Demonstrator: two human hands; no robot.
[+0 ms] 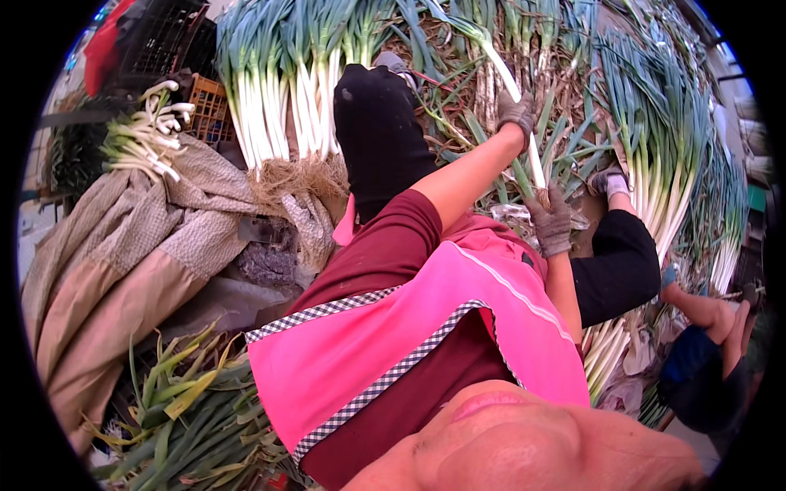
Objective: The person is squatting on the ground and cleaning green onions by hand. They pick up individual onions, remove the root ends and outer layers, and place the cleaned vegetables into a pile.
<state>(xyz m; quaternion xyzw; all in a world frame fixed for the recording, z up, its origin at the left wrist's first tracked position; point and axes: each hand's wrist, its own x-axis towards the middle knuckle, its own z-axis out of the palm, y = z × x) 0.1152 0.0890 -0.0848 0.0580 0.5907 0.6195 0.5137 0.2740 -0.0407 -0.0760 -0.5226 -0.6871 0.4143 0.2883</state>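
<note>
My left hand (517, 116), in a brown knit glove, is closed around the white stem of a long green onion (536, 161). The stem slants down to my right hand (552, 224), gloved alike, whose fingers pinch its brown root end. The onion's blue-green leaves point away from me, towards the top. Beneath my hands lie loose green leaves (568, 144) and dry husks. Just beyond is a row of untrimmed green onions (485, 92) with brown-sheathed, soiled stems.
Cleaned green onions (261, 116) with roots lie left of my left leg (384, 135). More (657, 159) lie right of my right leg (614, 264). Woven sacks (141, 239), an orange crate (210, 107) and a leaf pile (196, 411) are leftward. Another person's arm (700, 307) shows at right.
</note>
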